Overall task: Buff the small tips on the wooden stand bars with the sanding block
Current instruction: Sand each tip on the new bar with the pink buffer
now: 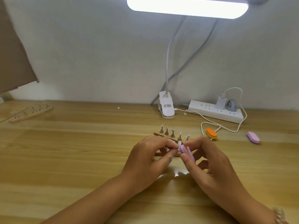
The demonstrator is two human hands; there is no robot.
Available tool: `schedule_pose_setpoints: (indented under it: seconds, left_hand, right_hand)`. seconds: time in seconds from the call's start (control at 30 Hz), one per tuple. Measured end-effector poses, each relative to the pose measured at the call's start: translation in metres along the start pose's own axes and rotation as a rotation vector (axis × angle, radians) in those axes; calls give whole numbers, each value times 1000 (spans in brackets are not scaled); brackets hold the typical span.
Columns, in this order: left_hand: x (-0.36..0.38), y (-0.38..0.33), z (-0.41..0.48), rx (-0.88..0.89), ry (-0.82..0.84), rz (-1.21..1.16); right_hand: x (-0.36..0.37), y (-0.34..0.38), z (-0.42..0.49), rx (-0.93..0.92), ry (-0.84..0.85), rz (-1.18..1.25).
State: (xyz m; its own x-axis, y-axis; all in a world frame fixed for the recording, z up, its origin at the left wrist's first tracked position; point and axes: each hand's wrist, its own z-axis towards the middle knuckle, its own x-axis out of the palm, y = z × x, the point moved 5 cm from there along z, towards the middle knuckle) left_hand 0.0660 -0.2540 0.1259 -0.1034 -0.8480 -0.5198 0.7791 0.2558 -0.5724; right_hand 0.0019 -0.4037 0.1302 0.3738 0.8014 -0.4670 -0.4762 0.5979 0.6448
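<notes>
A wooden stand bar (157, 133) with several metal holders and clear tips lies at the middle of the table. A second bar (159, 153) sits just in front of it, mostly hidden under my hands. My left hand (148, 160) pinches one small white tip (179, 144) above that bar. My right hand (208, 164) holds a purple and pink sanding block (186, 151) between thumb and fingers, its end pressed against the tip.
A third wooden bar (30, 112) with holders lies at the far left. An orange block (211, 133) and a pink block (253, 137) sit to the right. A clip lamp base (166, 107), power strip (215, 113) and white cables line the wall.
</notes>
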Motion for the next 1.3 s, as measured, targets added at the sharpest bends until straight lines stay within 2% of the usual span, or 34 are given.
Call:
schedule_pose_setpoints:
  seconds: [0.13, 0.4, 0.6, 0.7, 0.8, 0.97, 1.13, 1.3]
  left_hand:
    - [1, -7, -2, 75, 14, 65]
    - [1, -3, -2, 34, 24, 83]
    - [-2, 7, 0, -103, -23, 24]
    - [-9, 16, 0, -201, -130, 6]
    - [-17, 27, 0, -327, -216, -38]
    - [-19, 34, 0, -401, -176, -77]
    - [-18, 33, -1, -418, -160, 2]
    - [-17, 32, -4, -480, -77, 77]
  right_hand:
    - [-1, 0, 0, 17, -6, 13]
    - [1, 2, 0, -6, 34, 32]
    - [1, 6, -2, -55, 33, -11]
    - [-4, 7, -2, -38, -33, -70]
    - [-8, 2, -4, 37, -18, -206]
    - [-1, 1, -6, 117, 146, -420]
    - [-2, -2, -6, 205, 149, -430]
    - [0, -3, -6, 188, 155, -505]
